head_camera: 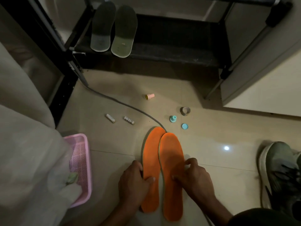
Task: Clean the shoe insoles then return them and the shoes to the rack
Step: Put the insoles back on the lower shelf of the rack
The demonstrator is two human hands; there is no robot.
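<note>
Two orange insoles lie side by side on the tiled floor, the left insole [151, 154] and the right insole [171, 157] overlapping slightly at the toes. My left hand [133, 181] grips the outer edge of the left insole, thumb on top. My right hand [193, 178] pinches the outer edge of the right insole. A grey-green sneaker [280, 175] stands on the floor at the far right. Two grey insoles [114, 28] rest on the lower shelf of the black shoe rack [171, 51] ahead.
A pink perforated tray [81, 160] sits at the left, partly under pale fabric. A grey cable [123, 105] runs across the floor to the insole toes. Two batteries [120, 119], a pink cap [149, 96], a tape roll [185, 111] and teal caps [173, 119] lie scattered.
</note>
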